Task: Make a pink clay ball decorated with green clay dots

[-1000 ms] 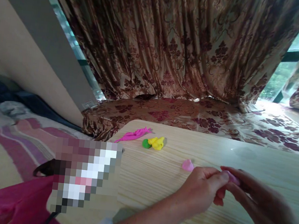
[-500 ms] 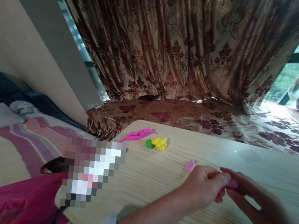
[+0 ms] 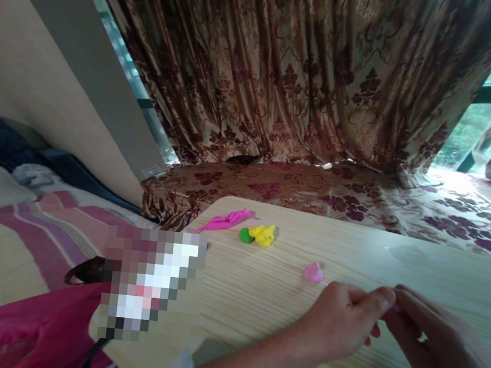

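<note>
My left hand [image 3: 349, 321] is closed, thumb against its fingers, and meets the fingertips of my right hand [image 3: 429, 338] above the table [image 3: 255, 302]. Between the fingers of both is a small piece of pink modelling clay, now almost fully hidden. Just left of my left hand sits a pale pink lump of modelling clay [image 3: 314, 272], apart from it. Farther back lie a yellow lump of modelling clay [image 3: 263, 235] and a green round piece [image 3: 246, 235] touching it. A long, twisted magenta piece [image 3: 226, 220] rests near the far left corner.
A blurred-out object [image 3: 151, 285] with a black cord covers the table's left edge. Left of it are a magenta bag [image 3: 47, 315] and a bed with a striped cover [image 3: 30, 231]. A patterned curtain [image 3: 283, 77] hangs behind a cloth-covered ledge [image 3: 306, 187].
Both hands have shifted slightly right and closer together. The pink clay between them has gone from partly visible to nearly hidden, and the pale pink lump is now fully uncovered.
</note>
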`<control>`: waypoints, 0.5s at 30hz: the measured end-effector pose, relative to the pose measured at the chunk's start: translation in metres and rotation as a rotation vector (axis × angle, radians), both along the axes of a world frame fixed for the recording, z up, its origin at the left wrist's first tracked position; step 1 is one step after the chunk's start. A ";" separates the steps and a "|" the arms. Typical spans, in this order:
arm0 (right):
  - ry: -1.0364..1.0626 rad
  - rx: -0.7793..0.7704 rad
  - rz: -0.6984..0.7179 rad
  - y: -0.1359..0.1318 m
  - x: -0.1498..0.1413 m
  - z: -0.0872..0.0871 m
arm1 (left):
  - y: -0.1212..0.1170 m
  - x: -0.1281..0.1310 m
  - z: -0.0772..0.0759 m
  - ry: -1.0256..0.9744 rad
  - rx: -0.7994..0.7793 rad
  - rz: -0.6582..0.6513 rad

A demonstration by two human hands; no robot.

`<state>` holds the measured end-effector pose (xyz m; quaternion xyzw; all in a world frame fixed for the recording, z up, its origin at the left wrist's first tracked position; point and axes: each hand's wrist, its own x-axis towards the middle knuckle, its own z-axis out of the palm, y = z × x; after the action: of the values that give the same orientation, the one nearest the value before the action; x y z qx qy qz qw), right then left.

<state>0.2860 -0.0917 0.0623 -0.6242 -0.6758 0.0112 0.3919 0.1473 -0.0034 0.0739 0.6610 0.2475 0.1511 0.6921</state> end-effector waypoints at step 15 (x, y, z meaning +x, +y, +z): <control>0.063 -0.018 0.011 0.000 -0.008 0.002 | 0.003 -0.001 0.003 -0.108 0.022 0.048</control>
<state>0.2782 -0.0920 0.0640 -0.6232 -0.6664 0.0391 0.4074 0.1463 -0.0005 0.0765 0.6533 0.2239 0.2057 0.6934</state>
